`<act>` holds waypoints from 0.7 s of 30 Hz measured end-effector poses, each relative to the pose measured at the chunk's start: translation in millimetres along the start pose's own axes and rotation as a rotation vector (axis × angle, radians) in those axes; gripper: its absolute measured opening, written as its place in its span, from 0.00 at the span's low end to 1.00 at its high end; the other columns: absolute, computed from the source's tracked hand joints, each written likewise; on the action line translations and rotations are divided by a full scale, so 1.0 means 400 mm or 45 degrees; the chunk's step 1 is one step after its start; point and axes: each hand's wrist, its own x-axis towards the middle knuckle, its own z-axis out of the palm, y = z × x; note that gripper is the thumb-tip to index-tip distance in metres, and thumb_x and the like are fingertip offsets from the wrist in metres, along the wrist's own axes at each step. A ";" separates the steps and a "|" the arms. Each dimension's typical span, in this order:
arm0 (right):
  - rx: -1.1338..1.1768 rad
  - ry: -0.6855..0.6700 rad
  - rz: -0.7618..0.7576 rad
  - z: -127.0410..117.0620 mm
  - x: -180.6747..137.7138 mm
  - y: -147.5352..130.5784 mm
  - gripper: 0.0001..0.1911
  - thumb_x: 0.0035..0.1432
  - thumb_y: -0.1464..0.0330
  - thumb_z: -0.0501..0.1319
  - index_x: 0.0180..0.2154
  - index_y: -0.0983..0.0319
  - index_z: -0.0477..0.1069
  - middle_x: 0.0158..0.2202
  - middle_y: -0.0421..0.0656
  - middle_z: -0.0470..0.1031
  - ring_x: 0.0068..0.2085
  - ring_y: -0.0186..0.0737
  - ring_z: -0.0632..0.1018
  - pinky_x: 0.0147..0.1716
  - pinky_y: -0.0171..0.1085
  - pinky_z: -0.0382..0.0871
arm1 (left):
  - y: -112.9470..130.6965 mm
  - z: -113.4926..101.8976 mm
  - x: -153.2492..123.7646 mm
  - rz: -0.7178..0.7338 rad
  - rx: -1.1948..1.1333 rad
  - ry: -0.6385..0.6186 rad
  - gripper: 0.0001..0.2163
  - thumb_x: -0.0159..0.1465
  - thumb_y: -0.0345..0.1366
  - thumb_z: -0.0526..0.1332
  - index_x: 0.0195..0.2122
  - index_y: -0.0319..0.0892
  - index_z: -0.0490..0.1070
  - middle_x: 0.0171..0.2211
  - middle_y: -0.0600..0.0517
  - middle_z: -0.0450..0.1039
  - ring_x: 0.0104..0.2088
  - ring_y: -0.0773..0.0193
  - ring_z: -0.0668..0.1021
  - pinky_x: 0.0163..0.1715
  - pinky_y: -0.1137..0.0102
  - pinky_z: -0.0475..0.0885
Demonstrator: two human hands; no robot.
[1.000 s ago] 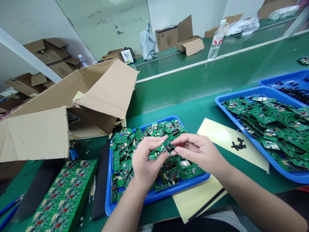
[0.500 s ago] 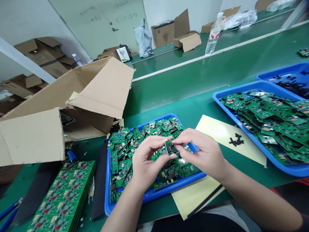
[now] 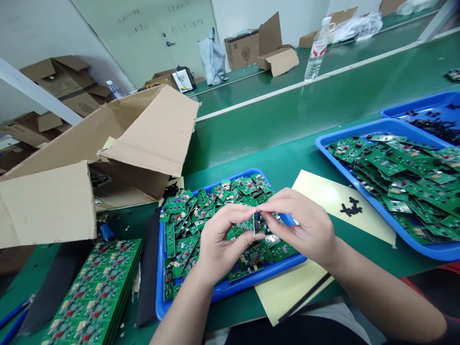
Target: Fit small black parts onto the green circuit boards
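Observation:
My left hand (image 3: 220,242) and my right hand (image 3: 304,225) meet above a blue tray (image 3: 187,299) heaped with small green circuit boards (image 3: 187,225). Both pinch one small circuit board (image 3: 257,223) between thumb and fingertips, held nearly edge-on to the camera with a dark part on it. The fingers of both hands are curled and pressed on its edges. My forearms come in from the bottom of the view.
A second blue tray (image 3: 359,184) of boards lies right, a third (image 3: 406,108) with black parts behind it. Yellow sheets (image 3: 323,196) carry black pieces (image 3: 350,208). Panel stack (image 3: 93,292) at lower left, open cardboard box (image 3: 108,153) left, water bottle (image 3: 314,50) far back.
The small board has been turned between my fingertips from face-on to nearly edge-on. Both hands shifted slightly; the head camera tilted a little.

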 end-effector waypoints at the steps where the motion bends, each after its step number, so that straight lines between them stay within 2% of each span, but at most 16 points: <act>1: -0.014 0.015 -0.020 0.001 -0.001 0.001 0.09 0.59 0.81 0.59 0.40 0.66 0.71 0.31 0.46 0.75 0.33 0.36 0.76 0.31 0.37 0.75 | 0.000 0.000 0.001 0.001 0.006 -0.012 0.16 0.56 0.30 0.70 0.46 0.47 0.75 0.40 0.50 0.79 0.41 0.65 0.79 0.41 0.69 0.77; 8: -0.135 0.054 -0.197 0.000 -0.011 0.012 0.12 0.58 0.83 0.59 0.43 0.66 0.70 0.32 0.46 0.73 0.35 0.38 0.74 0.33 0.39 0.76 | 0.001 -0.003 0.002 -0.065 0.012 -0.063 0.14 0.56 0.33 0.70 0.45 0.46 0.76 0.39 0.49 0.79 0.39 0.63 0.79 0.40 0.68 0.76; 12: -0.144 0.028 -0.283 -0.004 -0.017 0.017 0.14 0.59 0.82 0.57 0.45 0.65 0.69 0.35 0.46 0.72 0.38 0.39 0.75 0.37 0.41 0.77 | 0.011 -0.011 0.002 -0.193 -0.073 -0.130 0.12 0.57 0.36 0.70 0.42 0.45 0.77 0.37 0.48 0.79 0.38 0.62 0.79 0.40 0.67 0.75; 17: -0.141 0.015 -0.374 -0.005 -0.020 0.023 0.19 0.60 0.82 0.54 0.50 0.63 0.69 0.36 0.46 0.70 0.39 0.41 0.74 0.40 0.44 0.78 | 0.025 -0.013 0.013 -0.409 -0.353 -0.249 0.08 0.58 0.37 0.69 0.39 0.46 0.79 0.34 0.51 0.78 0.35 0.65 0.77 0.38 0.71 0.73; 21: -0.121 0.017 -0.392 -0.004 -0.024 0.025 0.18 0.60 0.82 0.53 0.49 0.63 0.69 0.36 0.45 0.69 0.38 0.39 0.74 0.41 0.44 0.80 | 0.028 -0.013 0.017 -0.605 -0.538 -0.316 0.08 0.56 0.39 0.71 0.36 0.43 0.80 0.33 0.50 0.76 0.34 0.65 0.75 0.36 0.72 0.72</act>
